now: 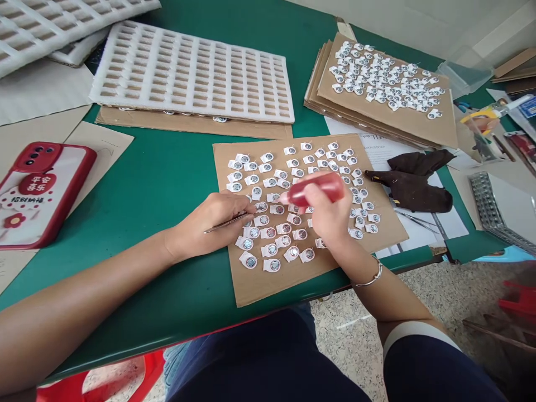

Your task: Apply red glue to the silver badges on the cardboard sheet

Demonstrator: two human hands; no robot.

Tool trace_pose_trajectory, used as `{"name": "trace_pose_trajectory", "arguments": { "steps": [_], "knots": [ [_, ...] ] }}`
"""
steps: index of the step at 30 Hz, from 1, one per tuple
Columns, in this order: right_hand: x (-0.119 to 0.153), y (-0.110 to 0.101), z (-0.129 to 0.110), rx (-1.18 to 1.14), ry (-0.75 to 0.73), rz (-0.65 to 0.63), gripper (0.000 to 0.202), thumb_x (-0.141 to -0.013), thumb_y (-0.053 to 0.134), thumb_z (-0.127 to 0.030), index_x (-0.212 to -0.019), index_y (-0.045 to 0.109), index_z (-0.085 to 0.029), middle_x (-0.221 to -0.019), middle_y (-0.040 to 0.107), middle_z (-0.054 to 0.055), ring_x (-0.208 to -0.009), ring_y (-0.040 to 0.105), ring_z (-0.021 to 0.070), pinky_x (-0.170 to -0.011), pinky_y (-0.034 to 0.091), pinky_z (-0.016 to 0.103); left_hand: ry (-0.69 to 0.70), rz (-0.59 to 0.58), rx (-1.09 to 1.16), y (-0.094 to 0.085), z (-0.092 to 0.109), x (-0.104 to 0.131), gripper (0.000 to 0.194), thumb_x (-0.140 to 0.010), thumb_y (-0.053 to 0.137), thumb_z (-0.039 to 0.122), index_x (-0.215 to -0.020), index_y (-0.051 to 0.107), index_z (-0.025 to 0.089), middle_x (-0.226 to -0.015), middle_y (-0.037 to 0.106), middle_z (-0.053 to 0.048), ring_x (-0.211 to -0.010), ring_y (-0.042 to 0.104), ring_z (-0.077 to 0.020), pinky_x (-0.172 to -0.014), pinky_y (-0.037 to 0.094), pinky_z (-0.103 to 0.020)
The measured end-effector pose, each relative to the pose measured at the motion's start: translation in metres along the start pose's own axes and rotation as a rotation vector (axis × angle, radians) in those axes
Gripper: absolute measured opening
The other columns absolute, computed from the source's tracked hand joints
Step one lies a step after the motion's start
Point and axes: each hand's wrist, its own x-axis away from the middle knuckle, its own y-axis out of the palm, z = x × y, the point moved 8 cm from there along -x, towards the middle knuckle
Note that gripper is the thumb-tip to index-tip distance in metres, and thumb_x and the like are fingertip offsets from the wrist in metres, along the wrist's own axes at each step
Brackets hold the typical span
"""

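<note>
My right hand is wrapped round a red squeeze bottle, tilted so that its pale tip points left and down among small round parts. Those parts, each a silvery disc on a white tab, lie in loose rows on a cardboard sheet. Closed on thin metal tweezers, my left hand rests at the sheet's left edge. The fingertips and the tweezers' tip are close to one disc near the bottle tip. Whether the tip touches a part I cannot tell.
A stack of cardboard sheets bearing more discs stands at the back right. White foam grids lie at the back left. A red-cased phone is at the left. Dark gloves, papers and a clear box lie to the right.
</note>
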Motion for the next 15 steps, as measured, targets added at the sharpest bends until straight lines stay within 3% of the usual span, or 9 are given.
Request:
{"name": "trace_pose_trajectory", "arguments": {
  "steps": [4, 7, 11, 15],
  "knots": [
    [-0.028, -0.030, -0.001, -0.138, 0.137, 0.065, 0.027, -0.084, 0.044, -0.051, -0.088, 0.052, -0.026, -0.071, 0.061, 0.000, -0.050, 0.059, 0.0135, -0.033, 0.038, 0.027, -0.106, 0.074, 0.047, -0.011, 0.002, -0.004, 0.012, -0.084, 0.054, 0.022, -0.091, 0.064, 0.018, -0.084, 0.067, -0.003, -0.071, 0.062, -0.0125, -0.057, 0.047, -0.022],
    [-0.048, -0.042, -0.010, -0.159, 0.178, 0.048, 0.037, -0.082, 0.040, -0.059, -0.087, 0.052, -0.025, -0.071, 0.061, 0.000, -0.050, 0.058, 0.0118, -0.035, 0.038, 0.025, -0.045, 0.114, -0.008, -0.018, 0.019, -0.013, 0.012, -0.083, 0.055, 0.021, -0.092, 0.063, 0.018, -0.084, 0.067, -0.003, -0.074, 0.061, -0.0136, -0.059, 0.047, -0.024],
    [-0.055, -0.042, -0.010, -0.108, 0.118, 0.078, 0.038, -0.082, 0.041, -0.061, -0.082, 0.050, -0.024, -0.069, 0.060, 0.001, -0.047, 0.055, 0.0100, -0.034, 0.035, 0.023, 0.128, -0.011, -0.119, -0.001, 0.042, -0.023, 0.014, -0.084, 0.049, 0.013, -0.093, 0.060, 0.017, -0.082, 0.065, -0.003, -0.074, 0.061, -0.0149, -0.066, 0.046, -0.028],
    [-0.043, -0.027, -0.002, -0.019, 0.025, 0.051, 0.038, -0.079, 0.048, -0.060, -0.091, 0.050, -0.024, -0.071, 0.059, 0.001, -0.049, 0.058, 0.0130, -0.034, 0.041, 0.026, 0.134, -0.033, -0.145, 0.017, 0.044, -0.022, 0.014, -0.086, 0.046, 0.011, -0.095, 0.056, 0.016, -0.082, 0.064, -0.002, -0.075, 0.060, -0.0149, -0.073, 0.045, -0.032]
  ]
}}
